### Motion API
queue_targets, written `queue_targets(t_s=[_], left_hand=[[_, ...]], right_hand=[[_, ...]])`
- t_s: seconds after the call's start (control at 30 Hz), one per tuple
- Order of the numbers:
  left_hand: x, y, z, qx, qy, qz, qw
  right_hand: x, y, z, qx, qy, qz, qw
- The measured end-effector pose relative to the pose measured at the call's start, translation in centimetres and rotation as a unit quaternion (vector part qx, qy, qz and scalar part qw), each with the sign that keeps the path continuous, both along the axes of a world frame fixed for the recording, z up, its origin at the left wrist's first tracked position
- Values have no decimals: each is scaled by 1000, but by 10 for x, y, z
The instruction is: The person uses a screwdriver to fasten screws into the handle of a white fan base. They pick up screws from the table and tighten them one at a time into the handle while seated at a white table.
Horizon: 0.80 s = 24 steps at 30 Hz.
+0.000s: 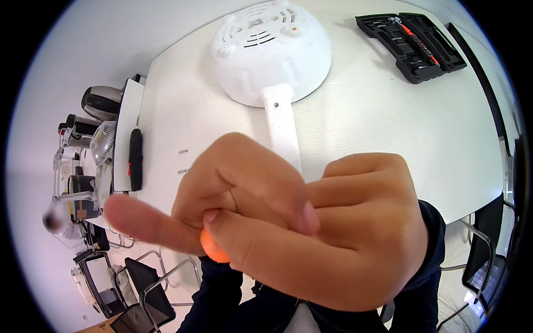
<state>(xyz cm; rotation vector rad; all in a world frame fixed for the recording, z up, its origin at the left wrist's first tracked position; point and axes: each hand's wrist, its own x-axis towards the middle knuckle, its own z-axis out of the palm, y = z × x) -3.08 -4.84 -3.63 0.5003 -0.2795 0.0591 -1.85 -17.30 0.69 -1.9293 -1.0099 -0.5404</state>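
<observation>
One rounded, bright orange piece [214,248] between tightly bent fingers [250,244]

**White, faintly grained tabletop [377,116] and its load**

A round, white, slotted housing [266,64] lies at the far middle, its straight stem [283,133] pointing toward the near side. At the far right, a black hinged plastic case [415,60] lies unfolded. Two small silvery pieces [183,151] rest left of centre; by the left edge lies a slim black red-marked tool [136,158].
</observation>
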Motion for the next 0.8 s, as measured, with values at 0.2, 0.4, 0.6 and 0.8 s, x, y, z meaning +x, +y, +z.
queue_targets(t_s=[0.2,0.4,0.6,0.8], left_hand=[[-2,-11,8,449,73,283,844],[-14,-10,4,366,22,229,902],[12,10,-3,247,22,-49,967],[33,56,3,112,-218,-120,962]], right_hand=[[9,0,-22,14,-10,-40,999],[-18,17,5,5,37,-138,990],[-5,14,-9,9,-64,-162,985],[-14,-1,15,-77,13,-124,989]])
